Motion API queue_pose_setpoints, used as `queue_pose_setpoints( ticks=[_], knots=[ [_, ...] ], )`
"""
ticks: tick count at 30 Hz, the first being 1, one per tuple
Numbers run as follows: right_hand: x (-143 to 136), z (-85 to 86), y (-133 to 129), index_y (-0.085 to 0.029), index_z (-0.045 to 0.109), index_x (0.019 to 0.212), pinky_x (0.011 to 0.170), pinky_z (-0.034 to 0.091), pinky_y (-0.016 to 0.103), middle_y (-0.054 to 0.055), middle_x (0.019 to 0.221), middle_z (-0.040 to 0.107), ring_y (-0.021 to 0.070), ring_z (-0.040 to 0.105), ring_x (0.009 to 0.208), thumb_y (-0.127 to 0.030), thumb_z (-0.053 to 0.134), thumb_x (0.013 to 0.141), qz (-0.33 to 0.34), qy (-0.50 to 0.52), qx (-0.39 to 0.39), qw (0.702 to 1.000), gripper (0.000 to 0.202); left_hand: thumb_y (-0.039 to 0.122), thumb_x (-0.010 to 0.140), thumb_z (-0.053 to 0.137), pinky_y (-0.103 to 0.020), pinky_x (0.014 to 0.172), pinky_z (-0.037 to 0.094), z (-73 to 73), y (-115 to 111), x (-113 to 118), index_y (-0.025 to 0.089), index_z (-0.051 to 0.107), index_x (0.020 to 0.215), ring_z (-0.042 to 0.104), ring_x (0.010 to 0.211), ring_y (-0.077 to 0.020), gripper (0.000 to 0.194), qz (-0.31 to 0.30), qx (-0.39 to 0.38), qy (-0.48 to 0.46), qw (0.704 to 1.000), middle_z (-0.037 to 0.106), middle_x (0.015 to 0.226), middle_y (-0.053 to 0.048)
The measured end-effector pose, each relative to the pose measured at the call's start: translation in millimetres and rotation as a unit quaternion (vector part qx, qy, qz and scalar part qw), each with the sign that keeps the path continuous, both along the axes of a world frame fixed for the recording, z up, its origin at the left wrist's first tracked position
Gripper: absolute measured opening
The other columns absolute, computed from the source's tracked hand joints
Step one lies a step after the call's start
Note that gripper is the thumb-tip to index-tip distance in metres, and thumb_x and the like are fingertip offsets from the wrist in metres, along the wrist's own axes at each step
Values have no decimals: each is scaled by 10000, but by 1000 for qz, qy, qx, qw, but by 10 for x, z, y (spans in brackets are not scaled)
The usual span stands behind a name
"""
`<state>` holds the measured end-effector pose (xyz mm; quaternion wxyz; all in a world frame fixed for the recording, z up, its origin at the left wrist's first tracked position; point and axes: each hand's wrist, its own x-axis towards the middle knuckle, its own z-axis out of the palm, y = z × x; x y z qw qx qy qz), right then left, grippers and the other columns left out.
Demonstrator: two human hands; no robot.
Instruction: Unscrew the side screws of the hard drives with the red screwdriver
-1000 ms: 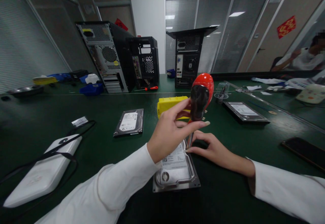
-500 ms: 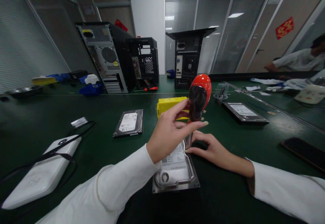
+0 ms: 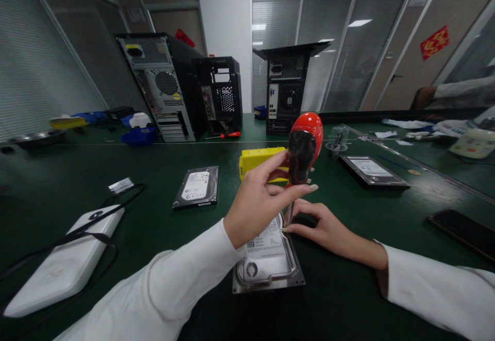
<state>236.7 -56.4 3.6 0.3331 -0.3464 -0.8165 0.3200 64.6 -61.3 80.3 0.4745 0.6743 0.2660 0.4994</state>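
Note:
My left hand [image 3: 257, 196] grips a red and black screwdriver [image 3: 304, 147] near the lower end of its handle. The screwdriver stands nearly upright, its shaft pointing down to the right edge of a silver hard drive [image 3: 266, 263] lying label up. My right hand [image 3: 323, 227] is closed at that edge, thumb and forefinger around the lower shaft. The shaft's tip is hidden by the fingers. Directly behind my left hand is a yellow bin [image 3: 257, 160].
Hard drives lie at left [image 3: 197, 186] and right [image 3: 373, 171]. A white device [image 3: 65, 269] with a black cord sits left, a phone [image 3: 462, 235] right. Computer cases [image 3: 166, 83] stand behind, a clear container [image 3: 337, 140] nearer. A person's sleeve [image 3: 464, 88] shows far right.
The person at the far right has shifted, with the head out of view and only an arm showing. Both my hands and the screwdriver show no clear movement.

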Motion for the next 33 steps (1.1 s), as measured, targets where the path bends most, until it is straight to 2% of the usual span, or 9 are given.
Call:
queue_pose_setpoints(
  ticks=[17,23,29,33],
  knots=[
    [8,-13,6,-156,604,822,799,445,250,14,854,631,122,580,837,-346,632,808,2,-13,5,1000,192,192,737,697,-191,679,591,7,-8,-11,145,557,1125,648,954,-185,414,-2,18,9,1000,639,1047,-67],
    [7,-5,5,-159,597,794,793,453,259,19,843,630,131,578,830,-358,631,805,0,-16,15,1000,202,198,777,655,-216,732,578,0,-18,-18,175,539,1164,637,1001,-187,405,-12,33,17,999,632,1121,-70],
    [12,-66,24,-163,603,773,784,456,265,24,840,631,139,575,826,-389,637,791,-7,-4,25,1000,229,181,807,612,-249,790,555,-6,-19,-21,168,535,1154,630,999,-184,356,-25,42,25,999,641,1094,-79],
    [1,-55,21,-158,594,745,758,456,258,20,795,615,133,564,792,-396,640,785,-10,-1,21,1000,246,210,755,689,-245,804,548,-21,-4,-18,178,541,1128,626,974,-168,403,-30,34,14,999,647,1033,-50]
  ],
)
